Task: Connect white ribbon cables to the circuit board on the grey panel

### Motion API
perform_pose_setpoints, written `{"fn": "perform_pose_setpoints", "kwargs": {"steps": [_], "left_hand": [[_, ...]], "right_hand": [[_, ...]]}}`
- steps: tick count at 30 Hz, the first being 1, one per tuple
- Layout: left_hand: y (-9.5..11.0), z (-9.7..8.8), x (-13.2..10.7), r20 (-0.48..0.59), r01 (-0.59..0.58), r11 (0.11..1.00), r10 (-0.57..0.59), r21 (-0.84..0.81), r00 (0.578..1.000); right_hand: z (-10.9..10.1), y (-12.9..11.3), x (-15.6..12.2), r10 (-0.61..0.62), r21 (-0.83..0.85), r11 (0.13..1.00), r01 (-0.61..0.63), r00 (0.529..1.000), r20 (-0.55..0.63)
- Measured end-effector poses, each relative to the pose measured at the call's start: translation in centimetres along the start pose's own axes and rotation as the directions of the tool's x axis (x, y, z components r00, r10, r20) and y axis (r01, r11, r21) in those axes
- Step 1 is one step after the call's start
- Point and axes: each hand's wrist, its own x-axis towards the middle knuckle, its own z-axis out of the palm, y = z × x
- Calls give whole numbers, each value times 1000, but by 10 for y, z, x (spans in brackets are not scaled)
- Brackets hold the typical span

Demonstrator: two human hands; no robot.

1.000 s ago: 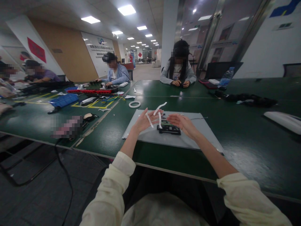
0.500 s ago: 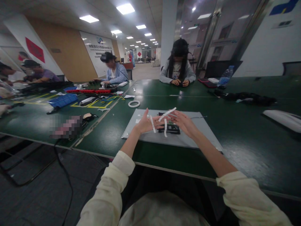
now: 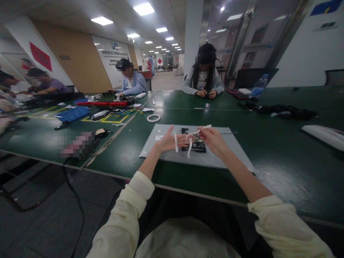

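Both my hands hover over a grey panel (image 3: 215, 157) lying on the green table. My left hand (image 3: 168, 142) is raised with fingers stretched out, and two white tape strips (image 3: 176, 141) hang stuck to its fingers. My right hand (image 3: 212, 139) pinches one end of a third white strip (image 3: 200, 129), which stretches between the two hands. Just beyond the hands a small black circuit board (image 3: 197, 146) rests on the panel.
A white tape roll (image 3: 153, 118) lies past the panel on the left. Black cloth (image 3: 282, 111) and a white object (image 3: 324, 134) sit to the right. Other people work at the far side and left, beside a blue tray (image 3: 72, 114) and tools.
My hands have drawn together. The right hand has taken hold of the upper strip, and the strip now runs level between both hands instead of curling up from the left fingers.
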Motion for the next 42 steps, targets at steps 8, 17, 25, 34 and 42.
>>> {"fn": "perform_pose_setpoints", "kwargs": {"steps": [8, 17, 25, 34, 42], "left_hand": [[1, 2, 1, 16, 56, 997, -57, 48, 998], [-10, 0, 2, -40, 17, 949, -5, 316, 999], [-7, 8, 2, -60, -15, 923, 41, 385, 997], [0, 9, 6, -253, -182, 927, 272, 328, 928], [0, 11, 10, -274, -289, 880, 404, 377, 873]], "right_hand": [[12, 3, -9, -77, -340, 930, 138, 979, 187], [24, 12, -15, -382, -656, 567, 499, 864, 328], [23, 19, -10, -214, -495, 836, 236, 972, 101], [10, 13, -3, 68, -122, 989, -83, 990, -124], [19, 13, -8, 136, -201, 969, -143, 990, -47]]}}
